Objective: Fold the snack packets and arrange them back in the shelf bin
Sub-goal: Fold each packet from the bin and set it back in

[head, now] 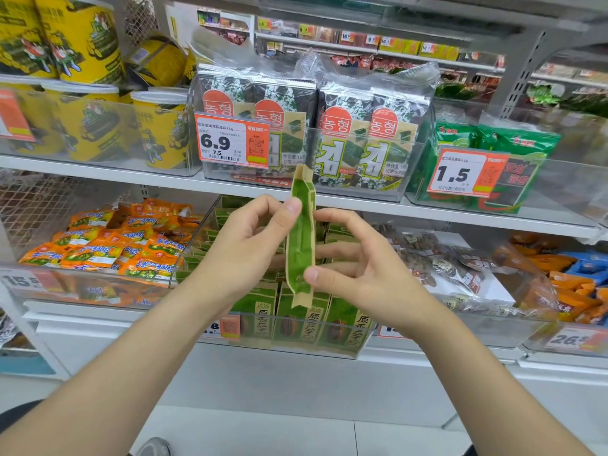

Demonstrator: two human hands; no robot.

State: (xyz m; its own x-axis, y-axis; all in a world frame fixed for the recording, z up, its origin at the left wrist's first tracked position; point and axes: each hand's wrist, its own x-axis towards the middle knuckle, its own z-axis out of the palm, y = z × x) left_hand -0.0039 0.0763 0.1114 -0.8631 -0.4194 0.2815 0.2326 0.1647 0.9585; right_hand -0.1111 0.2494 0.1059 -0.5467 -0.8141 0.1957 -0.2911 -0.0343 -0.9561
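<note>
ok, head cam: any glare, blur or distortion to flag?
Head view: even, soft light, no hard shadows; haze and reflections on the clear bin walls; shelf edges bow from the wide lens; packet, left hand and right hand sharp, far aisle soft.

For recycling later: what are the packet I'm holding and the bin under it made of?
Packet: likely kraft-look paper or film, matte tan edges, soft creases. Bin: clear hard plastic, glossy; stocked packets show through its wall.

green packet (301, 238), upright, apparently folded lengthwise
</note>
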